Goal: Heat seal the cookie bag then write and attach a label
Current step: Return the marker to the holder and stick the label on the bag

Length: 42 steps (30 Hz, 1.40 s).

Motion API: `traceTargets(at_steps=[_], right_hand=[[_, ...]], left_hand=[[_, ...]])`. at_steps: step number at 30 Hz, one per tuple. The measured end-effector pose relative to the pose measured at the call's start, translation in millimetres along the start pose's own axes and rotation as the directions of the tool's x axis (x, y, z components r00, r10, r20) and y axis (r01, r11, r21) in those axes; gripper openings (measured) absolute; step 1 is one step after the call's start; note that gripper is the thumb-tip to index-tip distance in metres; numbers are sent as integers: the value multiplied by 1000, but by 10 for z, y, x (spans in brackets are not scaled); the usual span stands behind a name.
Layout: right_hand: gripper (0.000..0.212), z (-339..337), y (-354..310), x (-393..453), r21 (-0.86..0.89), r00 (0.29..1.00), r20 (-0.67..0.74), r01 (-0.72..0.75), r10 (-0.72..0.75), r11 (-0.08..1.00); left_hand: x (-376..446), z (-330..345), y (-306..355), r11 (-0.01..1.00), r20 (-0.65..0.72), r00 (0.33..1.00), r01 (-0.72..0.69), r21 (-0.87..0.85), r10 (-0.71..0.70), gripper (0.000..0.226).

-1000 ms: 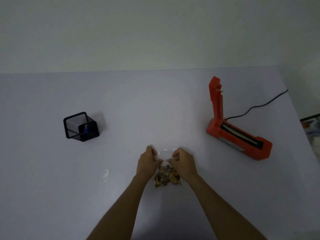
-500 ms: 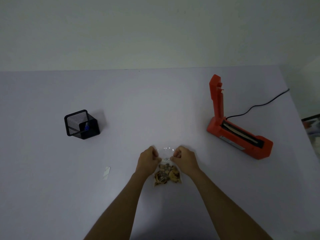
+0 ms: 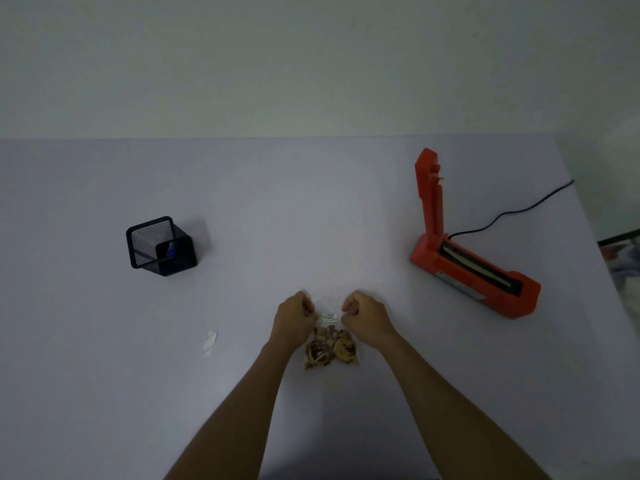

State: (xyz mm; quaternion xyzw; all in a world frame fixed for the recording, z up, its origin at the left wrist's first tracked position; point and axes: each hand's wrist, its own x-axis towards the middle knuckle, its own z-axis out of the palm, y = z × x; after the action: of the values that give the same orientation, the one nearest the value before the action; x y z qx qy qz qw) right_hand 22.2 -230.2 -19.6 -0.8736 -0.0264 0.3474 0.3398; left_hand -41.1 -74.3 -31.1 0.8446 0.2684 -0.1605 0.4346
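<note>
A clear cookie bag (image 3: 330, 349) lies flat on the white table (image 3: 311, 209) in front of me, cookies in its near half. A small white label (image 3: 327, 317) with writing sits on the bag's upper part. My left hand (image 3: 294, 320) pinches the bag's left side beside the label. My right hand (image 3: 365, 320) pinches the right side. Both hands are curled, fingertips on the plastic. An orange heat sealer (image 3: 474, 271) stands at the right with its arm raised upright.
A black mesh pen holder (image 3: 161, 247) with a blue pen inside stands at the left. A small white backing strip (image 3: 210, 342) lies left of my left arm. The sealer's black cord (image 3: 512, 213) runs off the table's right edge.
My hands have spread slightly apart on the bag, uncovering the label between them. The bag stays in the same place on the table.
</note>
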Motion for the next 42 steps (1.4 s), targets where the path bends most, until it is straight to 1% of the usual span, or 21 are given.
traceTargets(at_steps=[2, 4, 6, 11, 16, 20, 24, 28, 33, 38, 42], right_hand=[[10, -14, 0, -10, 32, 1000, 4, -11, 11, 999], [12, -9, -14, -16, 52, 1000, 2, -12, 12, 999], [17, 10, -15, -13, 35, 1000, -14, -3, 3, 999], [19, 42, -3, 3, 3, 999, -42, 5, -5, 1000], [17, 30, 5, 0, -2, 1000, -25, 12, -12, 1000], [21, 6, 21, -4, -8, 1000, 10, 15, -15, 1000], [22, 24, 13, 4, -12, 1000, 4, 9, -9, 1000], [20, 47, -4, 0, 15, 999, -34, 9, -9, 1000], [22, 91, -15, 9, -1, 998, -62, 16, -16, 1000], [19, 56, -15, 0, -5, 999, -38, 9, -9, 1000], [18, 43, -9, 0, -17, 1000, -30, 8, -8, 1000]], left_hand=[[-4, -1, 6, 1000, -1, 1000, 0, -4, 0, 17], [-5, -1, 7, 1000, 1, 1000, 1, -5, -1, 17], [-7, 1, 9, 1000, 1, 1000, 4, -5, -4, 17], [-5, 6, 6, 1000, -2, 1000, -1, -1, 1, 16], [-18, -1, -34, 998, 26, 998, -55, 5, 55, 10], [-27, -34, -44, 996, 58, 995, -86, 9, 85, 20], [-15, -17, -32, 997, 46, 997, -70, 22, 68, 19], [-8, -21, -40, 996, 54, 995, -84, 35, 82, 16], [9, 4, -59, 995, 37, 995, -90, 48, 89, 10], [14, 37, -76, 997, 20, 997, -74, 38, 73, 15], [9, 28, -75, 995, 30, 995, -93, 32, 92, 17]])
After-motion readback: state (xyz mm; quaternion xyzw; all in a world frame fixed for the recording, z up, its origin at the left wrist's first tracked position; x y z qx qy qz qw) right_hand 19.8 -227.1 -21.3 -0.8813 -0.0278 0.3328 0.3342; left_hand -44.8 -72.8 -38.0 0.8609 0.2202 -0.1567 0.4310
